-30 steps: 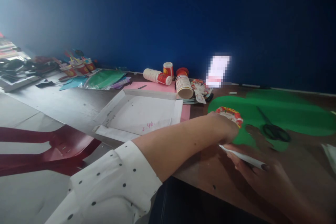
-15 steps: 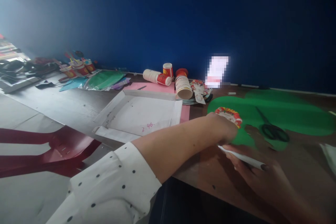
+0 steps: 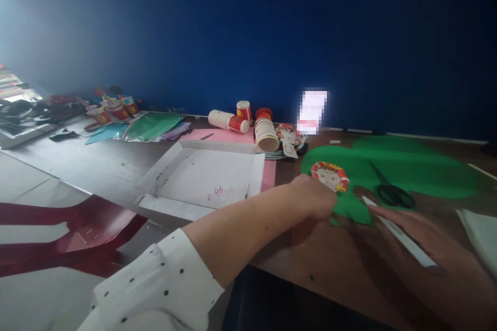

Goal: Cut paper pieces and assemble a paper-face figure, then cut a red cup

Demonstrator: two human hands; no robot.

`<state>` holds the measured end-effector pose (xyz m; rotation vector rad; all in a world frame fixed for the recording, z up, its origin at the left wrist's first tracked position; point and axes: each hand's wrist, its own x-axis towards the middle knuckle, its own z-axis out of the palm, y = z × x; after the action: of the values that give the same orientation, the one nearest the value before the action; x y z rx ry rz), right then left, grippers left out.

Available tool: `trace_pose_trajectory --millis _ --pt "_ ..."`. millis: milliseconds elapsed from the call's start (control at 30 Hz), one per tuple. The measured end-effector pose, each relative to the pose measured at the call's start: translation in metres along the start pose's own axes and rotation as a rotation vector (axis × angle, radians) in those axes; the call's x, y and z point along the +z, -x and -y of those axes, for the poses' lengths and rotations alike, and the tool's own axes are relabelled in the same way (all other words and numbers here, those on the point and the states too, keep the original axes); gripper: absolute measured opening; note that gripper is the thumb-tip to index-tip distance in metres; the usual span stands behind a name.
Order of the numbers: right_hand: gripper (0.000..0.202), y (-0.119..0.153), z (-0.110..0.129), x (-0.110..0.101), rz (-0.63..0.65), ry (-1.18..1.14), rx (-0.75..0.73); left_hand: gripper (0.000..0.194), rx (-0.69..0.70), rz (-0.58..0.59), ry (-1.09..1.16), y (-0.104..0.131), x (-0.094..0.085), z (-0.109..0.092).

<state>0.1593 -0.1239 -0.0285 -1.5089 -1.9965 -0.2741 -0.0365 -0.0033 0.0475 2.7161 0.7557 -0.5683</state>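
Two hands [image 3: 316,197], one pen [image 3: 404,239] in the right.

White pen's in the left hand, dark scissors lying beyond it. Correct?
Wrong hand: the head view shows the white pen in the right hand, not the left hand. The dark scissors do lie beyond it.

- Held white marker [image 3: 404,237], lower right: one
- Red-bordered paper disc [image 3: 330,177] on green sheet [image 3: 419,158]: one
- Black scissors [image 3: 394,194], right: one pair
- White tray [image 3: 202,170], centre: one
- Filled cups [image 3: 117,112], left: three
- Standing single cup [image 3: 244,110], centre: one
- Nested cup stacks [image 3: 222,120], centre: two
- Red chair [image 3: 91,225], lower left: one
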Motion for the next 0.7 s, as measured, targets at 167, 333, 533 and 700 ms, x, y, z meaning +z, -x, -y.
trace_pose_trajectory --millis 167,333,533,700 --pt "0.037 0.022 -0.023 0.006 0.111 0.134 0.093 0.028 -0.004 -0.171 -0.014 0.004 0.023 0.007" --pt "0.041 0.032 -0.025 0.009 0.164 0.154 0.128 0.028 -0.037 -0.298 -0.014 0.017 0.029 0.018" --pt "0.048 0.031 -0.020 0.011 0.270 0.129 0.223 0.041 -0.445 -0.631 0.185 0.014 0.042 0.030" --pt "0.046 0.023 -0.031 0.009 0.244 0.030 0.329 0.060 -0.655 -0.692 0.500 -0.012 0.050 0.031"
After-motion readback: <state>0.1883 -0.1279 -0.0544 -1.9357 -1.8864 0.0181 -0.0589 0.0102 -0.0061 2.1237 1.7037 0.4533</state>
